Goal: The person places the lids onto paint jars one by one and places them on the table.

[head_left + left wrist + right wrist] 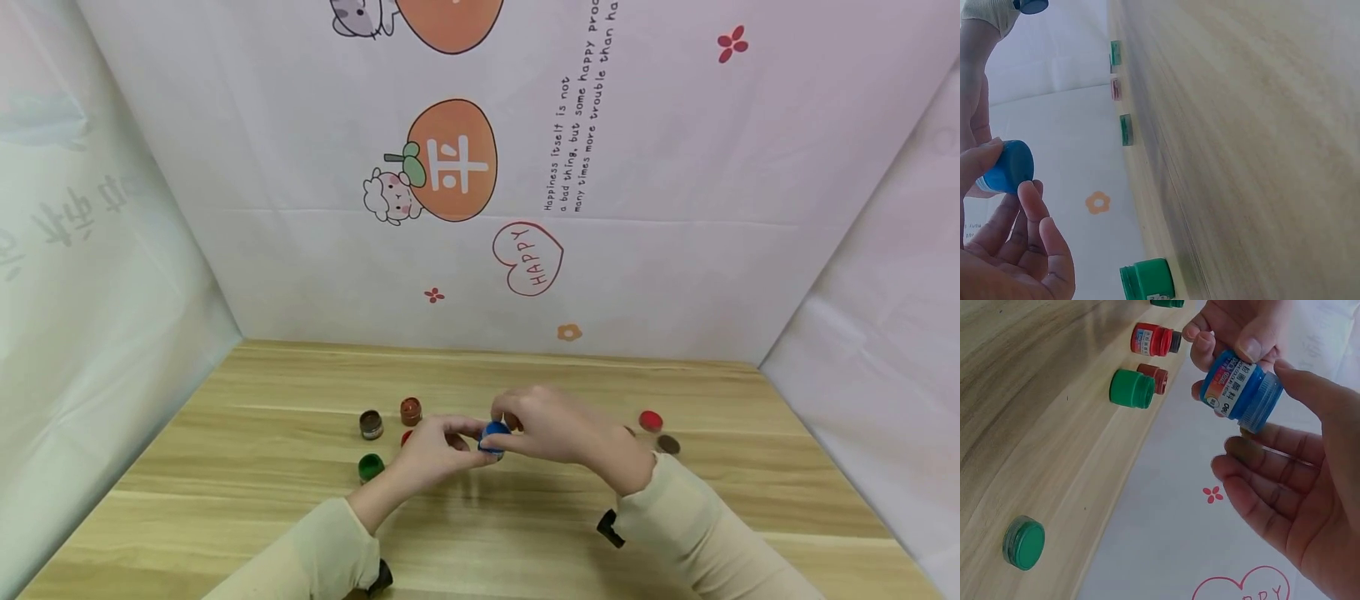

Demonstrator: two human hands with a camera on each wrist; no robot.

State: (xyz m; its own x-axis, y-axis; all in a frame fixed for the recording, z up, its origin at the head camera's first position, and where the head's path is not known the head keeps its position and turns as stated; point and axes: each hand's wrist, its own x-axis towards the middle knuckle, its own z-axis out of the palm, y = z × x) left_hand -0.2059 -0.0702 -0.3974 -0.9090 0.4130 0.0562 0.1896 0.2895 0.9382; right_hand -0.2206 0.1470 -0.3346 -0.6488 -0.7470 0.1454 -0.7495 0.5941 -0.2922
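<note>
A small blue paint jar (1225, 387) with a printed label is held up over the table between both hands. My left hand (442, 450) grips the jar's body, thumb on one side and fingertips on the other. My right hand (551, 425) has its thumb and index finger pinching the ribbed, see-through lid (1260, 403), the other fingers loosely bent below. In the right wrist view the jar is tilted, lid toward my right palm. The left wrist view shows the blue jar base (1016, 165) near my left fingertips.
Left of my hands stand uncapped jars: dark brown (371, 425), reddish brown (410, 410), green (371, 467), and red (406, 437), partly hidden. To the right lie a red lid (651, 421) and a dark lid (668, 445). A green lid (1024, 544) lies on the wooden table (480, 542). Printed cloth walls surround it.
</note>
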